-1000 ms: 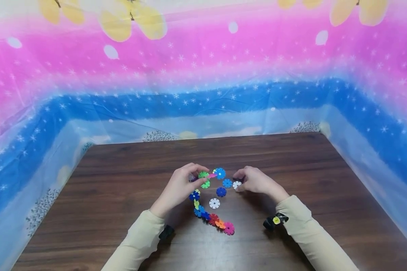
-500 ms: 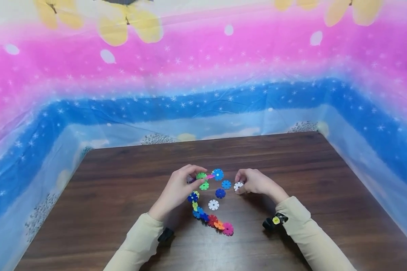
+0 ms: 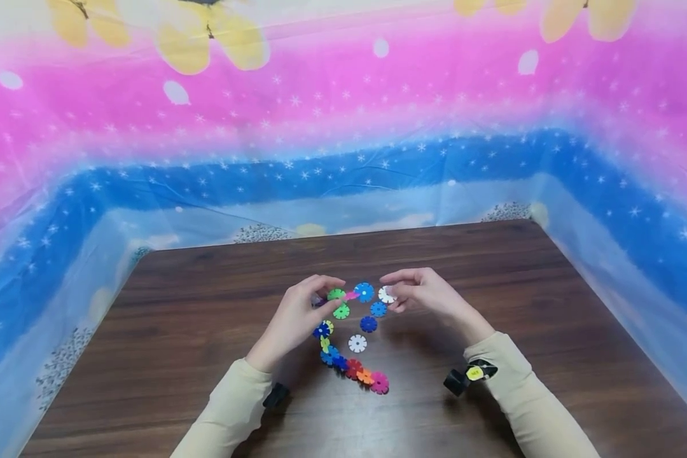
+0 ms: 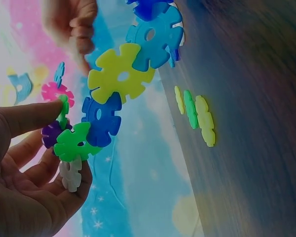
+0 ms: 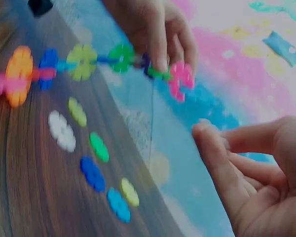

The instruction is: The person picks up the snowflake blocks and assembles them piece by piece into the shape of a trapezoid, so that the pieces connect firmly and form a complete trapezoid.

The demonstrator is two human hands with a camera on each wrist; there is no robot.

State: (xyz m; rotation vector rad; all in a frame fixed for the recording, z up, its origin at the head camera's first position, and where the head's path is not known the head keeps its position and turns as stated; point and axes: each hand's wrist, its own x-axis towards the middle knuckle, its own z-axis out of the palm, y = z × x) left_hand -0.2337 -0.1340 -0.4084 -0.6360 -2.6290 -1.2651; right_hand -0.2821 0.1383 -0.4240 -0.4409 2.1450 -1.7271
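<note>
In the head view my left hand [image 3: 289,315] holds up a curved chain of flower-shaped interlocking discs. Thumb and fingers pinch it by a green disc [image 4: 63,111], beside a purple disc [image 4: 50,134]. Past that grip, a pink disc [image 5: 181,81] and a light blue disc [image 3: 364,292] form one end. The chain runs down through blue, yellow and red discs to an orange disc [image 5: 19,76] and a pink disc [image 3: 380,383]. To the right, my right hand [image 3: 432,298] pinches a white disc [image 3: 386,294], apart from the chain; its fingers mostly hide that disc in the right wrist view.
Loose discs lie on the brown wooden table [image 3: 206,343] below the chain: a white disc [image 5: 61,131], a blue disc [image 5: 92,174], a light blue disc [image 5: 118,205], a green disc [image 5: 99,146] and yellow ones. A patterned cloth [image 3: 320,165] hangs around the table.
My right hand has brought the white disc up and leftward, nearer the chain's light blue end. The left hand keeps its grip on the chain with little movement.
</note>
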